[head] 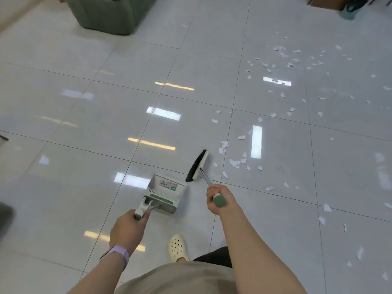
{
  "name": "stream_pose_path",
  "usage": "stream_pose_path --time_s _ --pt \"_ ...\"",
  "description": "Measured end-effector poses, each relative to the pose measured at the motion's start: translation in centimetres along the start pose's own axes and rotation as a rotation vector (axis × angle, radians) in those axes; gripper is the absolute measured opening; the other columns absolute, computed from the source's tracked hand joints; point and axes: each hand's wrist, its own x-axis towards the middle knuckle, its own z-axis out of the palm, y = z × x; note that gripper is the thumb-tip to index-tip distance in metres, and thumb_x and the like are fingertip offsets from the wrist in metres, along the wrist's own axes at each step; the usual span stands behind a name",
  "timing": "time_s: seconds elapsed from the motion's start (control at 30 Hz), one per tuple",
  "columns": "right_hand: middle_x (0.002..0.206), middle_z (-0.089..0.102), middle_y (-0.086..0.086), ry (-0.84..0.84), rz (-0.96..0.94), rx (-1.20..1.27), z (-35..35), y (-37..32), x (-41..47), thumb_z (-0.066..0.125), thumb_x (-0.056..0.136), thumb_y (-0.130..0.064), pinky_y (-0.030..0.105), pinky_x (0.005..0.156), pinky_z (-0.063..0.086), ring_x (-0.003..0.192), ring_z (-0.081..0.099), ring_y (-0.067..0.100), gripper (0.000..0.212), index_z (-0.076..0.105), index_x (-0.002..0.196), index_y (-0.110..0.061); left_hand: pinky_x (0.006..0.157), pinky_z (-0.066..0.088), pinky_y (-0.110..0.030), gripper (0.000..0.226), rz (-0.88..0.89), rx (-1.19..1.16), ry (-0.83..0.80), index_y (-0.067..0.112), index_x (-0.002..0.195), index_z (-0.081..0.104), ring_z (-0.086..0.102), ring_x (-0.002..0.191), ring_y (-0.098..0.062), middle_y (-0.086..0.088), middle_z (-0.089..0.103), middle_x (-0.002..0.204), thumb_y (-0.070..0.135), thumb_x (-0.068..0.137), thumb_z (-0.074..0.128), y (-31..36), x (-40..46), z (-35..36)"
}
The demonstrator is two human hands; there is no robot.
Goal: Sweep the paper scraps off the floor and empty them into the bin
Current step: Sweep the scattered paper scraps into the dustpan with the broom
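White paper scraps [234,162] lie scattered over the glossy tiled floor, from just right of the broom out to the far right and back. My right hand [219,199] grips the green-capped handle of a broom whose black-bristled head [197,166] is down near the floor, left of the nearest scraps. My left hand [127,229] grips the handle of a white and green dustpan [164,193], which sits low just left of the broom head. No bin is clearly in view.
A green upholstered seat [106,13] stands at the back left. A cardboard box [326,2] and a teal object [350,10] are at the back right. My foot in a cream clog [177,248] is planted below the dustpan.
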Motion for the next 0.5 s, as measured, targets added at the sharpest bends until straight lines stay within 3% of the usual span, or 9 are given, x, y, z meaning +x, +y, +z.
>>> stream_pose_path --time_s 0.13,0.23,0.3,0.33,0.37,0.43,0.47,0.5 --pt "0.053 0.051 -0.006 0.13 -0.089 -0.083 -4.5 -4.8 -0.4 0.066 0.069 -0.002 0.015 0.043 0.042 0.042 0.049 0.005 0.021 0.051 0.079 -0.014 0.051 0.038 -0.029 0.05 0.033 0.063 -0.033 0.015 0.069 0.057 0.056 0.056 -0.024 -0.004 0.061 0.059 0.057 0.095 0.056 3.8 0.6 1.8" --pt "0.048 0.045 -0.002 0.386 -0.1 -0.117 -9.0 -9.7 -1.3 0.053 0.083 -0.003 0.018 0.039 0.041 0.033 0.045 0.011 0.015 0.05 0.075 -0.016 0.051 0.038 -0.028 0.048 0.054 0.067 -0.05 0.014 0.07 0.057 0.056 0.056 -0.023 -0.005 0.061 0.06 0.054 0.097 0.056 8.0 0.6 4.0" --pt "0.064 0.047 0.006 0.568 -0.159 -0.218 -12.3 -13.2 -2.4 0.051 0.08 -0.002 0.022 0.048 0.041 0.047 0.048 0.018 0.009 0.048 0.08 -0.01 0.052 0.039 -0.029 0.047 0.042 0.027 -0.043 0.014 0.072 0.058 0.056 0.058 -0.026 -0.007 0.061 0.062 0.053 0.097 0.056 10.7 0.6 5.4" --pt "0.073 0.045 0.009 0.631 -0.167 -0.154 -14.4 -15.3 -2.7 0.052 0.079 -0.001 0.024 0.048 0.041 0.055 0.046 0.02 0.01 0.047 0.084 -0.007 0.053 0.039 -0.03 0.045 0.033 0.003 -0.034 0.013 0.073 0.058 0.057 0.059 -0.027 -0.008 0.062 0.063 0.052 0.097 0.056 11.9 0.7 6.0" --pt "0.079 0.043 0.013 0.612 -0.179 -0.135 -16.6 -17.3 -2.5 0.059 0.076 -0.003 0.025 0.049 0.044 0.059 0.044 0.02 0.016 0.046 0.085 -0.004 0.053 0.04 -0.03 0.043 0.027 -0.022 -0.024 0.013 0.075 0.059 0.057 0.06 -0.028 -0.008 0.062 0.065 0.05 0.097 0.057 13.0 0.7 6.6" --pt "0.09 0.047 0.017 0.566 -0.158 -0.034 -20.5 -21.2 -2.4 0.073 0.052 -0.018 0.025 0.068 0.049 0.063 0.045 0.018 0.038 0.049 0.078 -0.006 0.056 0.045 -0.031 0.042 0.032 -0.047 -0.019 0.015 0.076 0.06 0.059 0.062 -0.029 -0.009 0.063 0.066 0.05 0.098 0.055 15.0 0.7 8.0" --pt "0.093 0.048 0.014 0.61 -0.162 -0.002 -21.6 -22.5 -2.8 0.073 0.052 -0.022 0.027 0.076 0.048 0.065 0.046 0.017 0.036 0.049 0.076 -0.01 0.056 0.046 -0.032 0.042 0.038 -0.047 -0.023 0.015 0.075 0.06 0.059 0.062 -0.03 -0.009 0.063 0.066 0.05 0.099 0.055 16.0 0.6 8.8" --pt "0.09 0.049 0.01 0.67 -0.167 -0.109 -22.8 -23.0 -3.6 0.069 0.065 -0.02 0.028 0.078 0.047 0.067 0.047 0.016 0.024 0.048 0.075 -0.012 0.056 0.046 -0.032 0.043 0.045 -0.045 -0.03 0.015 0.075 0.06 0.059 0.062 -0.03 -0.009 0.063 0.066 0.051 0.099 0.054 17.1 0.4 9.7"
